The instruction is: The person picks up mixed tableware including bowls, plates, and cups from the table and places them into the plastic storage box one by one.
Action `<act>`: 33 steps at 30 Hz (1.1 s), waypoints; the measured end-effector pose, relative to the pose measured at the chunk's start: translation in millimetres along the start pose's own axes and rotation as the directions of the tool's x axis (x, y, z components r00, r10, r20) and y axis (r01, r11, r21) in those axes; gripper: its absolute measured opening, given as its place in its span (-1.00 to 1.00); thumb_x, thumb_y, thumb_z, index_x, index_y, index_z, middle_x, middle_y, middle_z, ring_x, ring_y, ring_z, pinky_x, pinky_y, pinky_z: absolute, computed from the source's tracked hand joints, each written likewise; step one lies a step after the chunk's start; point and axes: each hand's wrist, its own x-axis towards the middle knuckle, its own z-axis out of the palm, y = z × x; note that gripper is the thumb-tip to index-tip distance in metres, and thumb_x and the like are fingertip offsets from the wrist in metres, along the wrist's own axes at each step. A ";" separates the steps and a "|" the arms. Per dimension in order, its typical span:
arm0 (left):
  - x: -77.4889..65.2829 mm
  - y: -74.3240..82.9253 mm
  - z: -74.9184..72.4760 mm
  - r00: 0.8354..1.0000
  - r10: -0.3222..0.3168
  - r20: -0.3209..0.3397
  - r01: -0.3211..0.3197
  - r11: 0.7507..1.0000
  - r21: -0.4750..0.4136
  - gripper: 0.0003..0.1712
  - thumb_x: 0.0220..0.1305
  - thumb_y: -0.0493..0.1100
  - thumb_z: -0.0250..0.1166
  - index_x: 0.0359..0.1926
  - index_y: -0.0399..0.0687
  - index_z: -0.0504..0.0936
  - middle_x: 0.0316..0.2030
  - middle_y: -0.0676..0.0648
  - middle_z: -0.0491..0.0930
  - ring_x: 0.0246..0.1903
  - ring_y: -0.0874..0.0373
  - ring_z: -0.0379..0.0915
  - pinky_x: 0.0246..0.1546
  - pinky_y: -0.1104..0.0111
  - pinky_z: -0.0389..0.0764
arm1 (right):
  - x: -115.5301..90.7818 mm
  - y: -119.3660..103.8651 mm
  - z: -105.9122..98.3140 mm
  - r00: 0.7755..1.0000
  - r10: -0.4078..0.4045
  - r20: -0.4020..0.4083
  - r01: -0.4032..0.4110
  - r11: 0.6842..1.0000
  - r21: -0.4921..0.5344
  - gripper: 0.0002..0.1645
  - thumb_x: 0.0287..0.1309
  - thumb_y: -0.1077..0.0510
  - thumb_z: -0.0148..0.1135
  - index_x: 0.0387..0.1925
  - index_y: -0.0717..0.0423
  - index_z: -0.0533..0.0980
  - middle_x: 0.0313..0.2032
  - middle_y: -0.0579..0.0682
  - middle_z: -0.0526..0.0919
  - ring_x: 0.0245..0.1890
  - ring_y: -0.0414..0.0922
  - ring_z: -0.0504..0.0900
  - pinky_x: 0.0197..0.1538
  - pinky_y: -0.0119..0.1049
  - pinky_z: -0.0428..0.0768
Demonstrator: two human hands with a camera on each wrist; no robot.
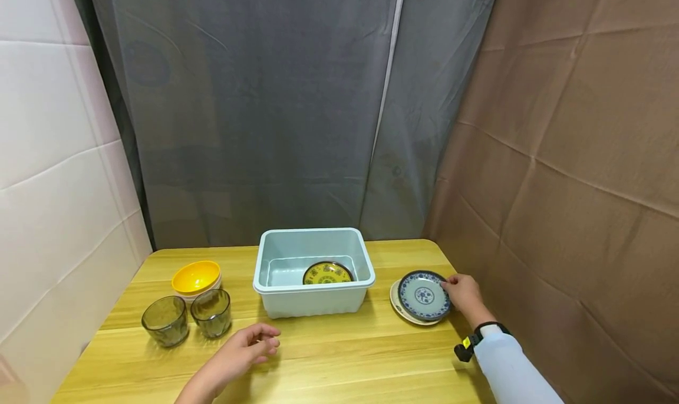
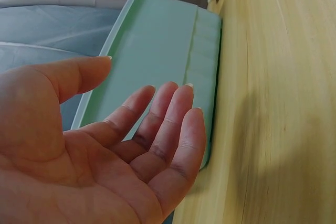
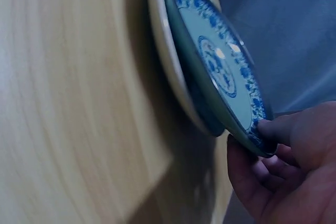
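A blue-and-white patterned plate point(image 1: 424, 296) lies on top of a cream plate point(image 1: 399, 314) at the right of the table. My right hand point(image 1: 464, 296) pinches the blue plate's right rim, thumb above and fingers beneath, as the right wrist view shows; that rim is tilted up a little off the cream plate point(image 3: 160, 30). In front of the pale blue plastic tub point(image 1: 318, 301), my left hand point(image 1: 241, 352) hovers with loosely bent fingers and holds nothing. A yellow patterned plate point(image 1: 328, 273) sits inside the tub, its near part hidden by the tub's front wall.
Two smoky glass cups point(image 1: 166, 321) stand at the left of the wooden table point(image 1: 339, 363). Behind them a yellow bowl point(image 1: 196, 277) rests in a whitish bowl point(image 1: 216, 284). Grey curtain point(image 1: 254, 127) hangs behind; brown cloth point(image 1: 573, 156) borders the right side.
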 end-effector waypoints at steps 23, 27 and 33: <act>-3.3 0.7 -5.7 0.999 0.028 -0.020 -0.027 0.999 0.039 -0.56 0.67 -0.19 0.23 0.31 -0.49 0.54 0.03 -0.24 0.68 0.10 -0.21 0.69 0.17 -0.05 0.74 | -47.1 -21.2 -18.8 0.989 0.095 0.110 -0.133 0.901 0.414 -0.55 0.68 0.04 0.20 0.17 0.41 0.53 -0.16 0.09 0.56 -0.24 -0.07 0.58 -0.21 -0.23 0.75; -2.5 1.1 -7.5 0.999 0.045 -0.022 -0.044 0.998 0.050 -0.58 0.68 -0.22 0.20 0.31 -0.49 0.54 0.03 -0.24 0.69 0.09 -0.22 0.69 0.17 -0.05 0.74 | -58.8 -32.5 -23.8 0.991 0.071 0.112 -0.116 0.876 0.469 -0.57 0.66 0.04 0.23 0.13 0.40 0.55 -0.16 0.06 0.56 -0.24 -0.09 0.58 -0.22 -0.24 0.75; -1.6 2.1 -9.4 0.998 0.059 -0.024 -0.057 0.997 0.056 -0.57 0.67 -0.23 0.20 0.32 -0.51 0.53 0.05 -0.24 0.69 0.08 -0.18 0.70 0.14 -0.01 0.76 | -76.2 -46.7 -32.7 0.990 0.058 0.129 -0.118 0.836 0.536 -0.67 0.66 0.06 0.24 0.03 0.32 0.60 -0.19 -0.01 0.55 -0.27 -0.14 0.58 -0.23 -0.26 0.74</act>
